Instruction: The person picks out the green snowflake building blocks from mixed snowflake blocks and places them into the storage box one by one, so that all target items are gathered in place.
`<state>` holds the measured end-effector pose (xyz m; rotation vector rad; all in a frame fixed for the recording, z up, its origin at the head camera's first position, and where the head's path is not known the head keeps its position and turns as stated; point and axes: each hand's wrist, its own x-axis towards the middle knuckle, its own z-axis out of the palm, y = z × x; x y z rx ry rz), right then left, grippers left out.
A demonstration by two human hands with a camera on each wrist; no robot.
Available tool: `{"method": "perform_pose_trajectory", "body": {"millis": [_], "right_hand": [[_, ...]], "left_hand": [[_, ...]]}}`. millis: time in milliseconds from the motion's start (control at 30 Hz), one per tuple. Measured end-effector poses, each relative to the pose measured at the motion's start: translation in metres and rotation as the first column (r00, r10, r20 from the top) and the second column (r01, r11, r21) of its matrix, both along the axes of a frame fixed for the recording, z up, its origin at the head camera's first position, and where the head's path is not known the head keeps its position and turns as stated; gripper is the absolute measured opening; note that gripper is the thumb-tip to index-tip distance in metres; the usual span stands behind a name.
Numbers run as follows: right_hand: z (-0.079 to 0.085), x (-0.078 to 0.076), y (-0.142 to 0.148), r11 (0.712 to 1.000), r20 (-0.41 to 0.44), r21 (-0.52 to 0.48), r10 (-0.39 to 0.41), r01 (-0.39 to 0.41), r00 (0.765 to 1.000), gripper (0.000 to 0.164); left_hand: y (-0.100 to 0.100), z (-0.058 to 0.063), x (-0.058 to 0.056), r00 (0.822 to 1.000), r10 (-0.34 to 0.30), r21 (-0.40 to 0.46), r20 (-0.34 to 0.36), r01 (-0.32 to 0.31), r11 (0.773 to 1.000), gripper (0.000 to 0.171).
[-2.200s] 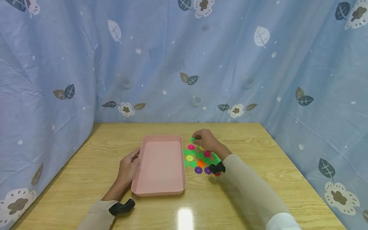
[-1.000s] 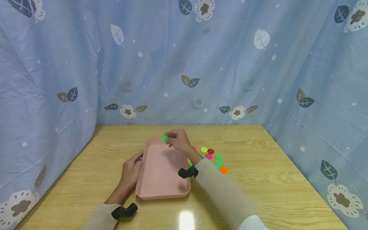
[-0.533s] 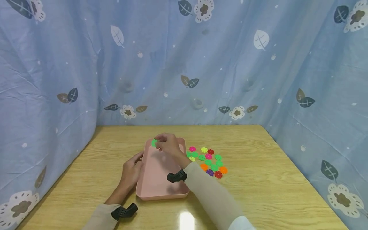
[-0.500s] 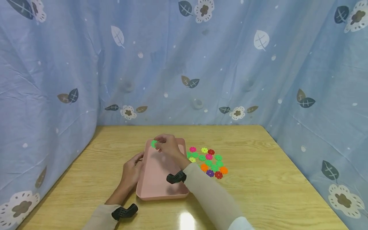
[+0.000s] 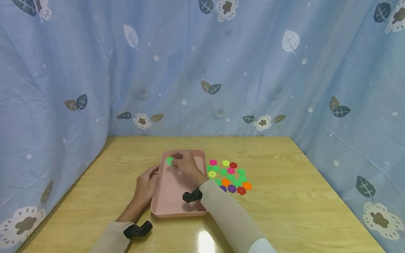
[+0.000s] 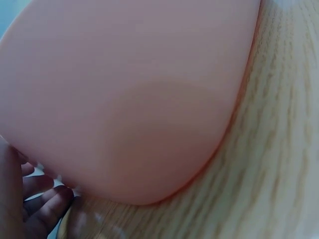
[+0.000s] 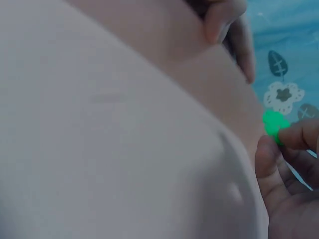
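A pink rectangular tray (image 5: 178,202) lies on the table in the head view. My left hand (image 5: 147,184) grips its left side; in the right wrist view, that hand's thumb (image 7: 219,27) overlaps the tray wall. The left wrist view shows fingers (image 6: 47,206) along the wall's outside. Over the tray's far left corner, my right hand (image 5: 186,165) pinches a green plastic snowflake disc (image 5: 169,161) between thumb and fingertips. The right wrist view shows this disc (image 7: 275,124) close to the tray's inner wall. Part of the tray floor is hidden by the right hand and forearm.
Several loose snowflake discs, green, pink, yellow, orange, purple and red, lie right of the tray, among them an orange disc (image 5: 247,186) and a red disc (image 5: 241,190). A blue patterned curtain (image 5: 202,70) surrounds the wooden table (image 5: 284,196).
My right hand has carried the green disc from the pile leftward over the tray to its far left corner, dipping slightly lower since. The left hand has stayed on the tray's left side.
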<state>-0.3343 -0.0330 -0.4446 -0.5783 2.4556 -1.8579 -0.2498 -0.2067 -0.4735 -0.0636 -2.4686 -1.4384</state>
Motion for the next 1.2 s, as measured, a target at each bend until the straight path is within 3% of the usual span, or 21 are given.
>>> {"method": "perform_pose_trajectory", "body": {"millis": [100,333,733,1000,1100,1200], "right_hand": [[0.0002,-0.0041,-0.0039,0.999,0.018,0.041,0.017,-0.018,1.000,0.027],[-0.0016,-0.0071,-0.0091,0.997,0.136,0.016,0.066,-0.069,0.988,0.020],[-0.0052,-0.0057,-0.0111,0.993,0.094,0.090,0.070,-0.078,0.993,0.014],[-0.0047,-0.0044,-0.0108,0.997,0.163,0.053,0.047,-0.056,0.986,0.015],[-0.0032,-0.0019,-0.0096,0.986,0.095,0.160,0.030,-0.045,0.995,0.020],[-0.0014,0.0025,-0.0087,0.954,0.017,0.299,0.018,-0.022,1.000,0.023]], "left_hand": [[-0.0024,0.0037,-0.0033,1.000,0.008,-0.020,-0.022,-0.009,1.000,0.045],[-0.0033,0.0069,-0.0051,1.000,-0.008,-0.028,-0.018,0.008,1.000,0.046],[-0.0041,0.0050,-0.0046,1.000,-0.006,-0.026,0.004,0.006,1.000,0.046],[-0.0029,0.0052,-0.0039,1.000,-0.017,-0.030,0.012,0.018,0.999,0.047],[-0.0029,0.0044,-0.0034,0.999,-0.026,-0.013,0.028,0.026,1.000,0.048],[-0.0023,0.0029,-0.0024,0.999,-0.026,-0.002,0.045,0.026,1.000,0.047]]}}
